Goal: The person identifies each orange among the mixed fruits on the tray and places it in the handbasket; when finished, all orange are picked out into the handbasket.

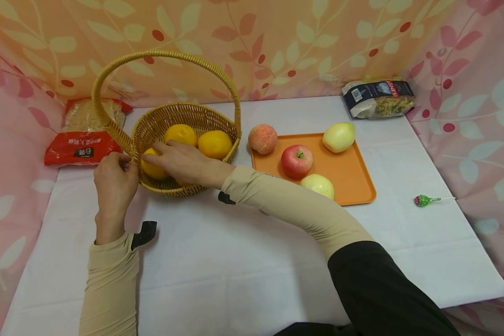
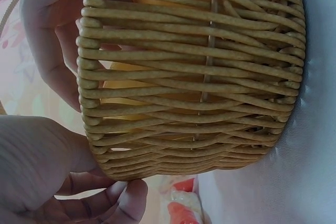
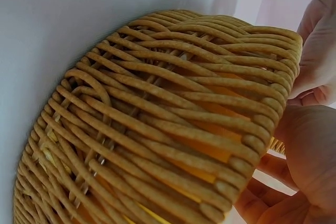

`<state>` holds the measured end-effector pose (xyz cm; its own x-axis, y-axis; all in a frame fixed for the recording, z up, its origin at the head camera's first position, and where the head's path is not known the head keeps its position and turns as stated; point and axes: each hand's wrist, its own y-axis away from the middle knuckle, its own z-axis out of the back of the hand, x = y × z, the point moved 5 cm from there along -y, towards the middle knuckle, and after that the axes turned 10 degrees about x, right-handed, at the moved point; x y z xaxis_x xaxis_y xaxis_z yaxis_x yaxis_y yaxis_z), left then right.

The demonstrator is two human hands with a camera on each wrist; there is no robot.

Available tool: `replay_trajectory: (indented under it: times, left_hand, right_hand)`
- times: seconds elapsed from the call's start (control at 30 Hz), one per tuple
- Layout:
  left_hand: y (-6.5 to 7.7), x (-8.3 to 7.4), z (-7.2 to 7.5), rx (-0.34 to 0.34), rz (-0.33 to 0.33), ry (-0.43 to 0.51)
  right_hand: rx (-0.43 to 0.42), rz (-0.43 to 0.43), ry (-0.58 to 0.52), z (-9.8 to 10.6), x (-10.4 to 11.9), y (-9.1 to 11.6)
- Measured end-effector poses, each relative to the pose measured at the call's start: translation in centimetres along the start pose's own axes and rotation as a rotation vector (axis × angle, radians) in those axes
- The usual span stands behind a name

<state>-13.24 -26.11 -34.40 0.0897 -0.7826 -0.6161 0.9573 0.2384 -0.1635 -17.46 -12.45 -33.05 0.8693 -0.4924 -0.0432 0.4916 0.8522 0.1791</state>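
Observation:
A wicker basket with a tall arched handle stands at the left of the table, holding several yellow-orange oranges. My left hand pinches its left rim near the foot of the handle; in the left wrist view, thumb and fingertips meet at the woven edge. Reaching over the near rim, my right hand is inside the basket. Its fingers curl over the leftmost orange, which they partly cover. The basket wall hides much of that grasp in the right wrist view.
Right of the basket lies an orange tray with a red apple, pale yellow-green fruits and a peach-coloured ball-like fruit at its corner. A red food bag, a pasta bag and a green lollipop lie around.

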Motion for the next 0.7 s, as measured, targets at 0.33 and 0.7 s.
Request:
replay_trajectory:
  times: [0.33, 0.7]
  left_hand:
    - [0.0, 0.0, 0.0, -0.001, 0.004, 0.002]
    - [0.0, -0.1, 0.0, -0.021, -0.004, 0.02]
  right_hand:
    - [0.018, 0.006, -0.027, 0.4, -0.3, 0.3]
    - [-0.001, -0.021, -0.022, 2.3, -2.0, 4.1]
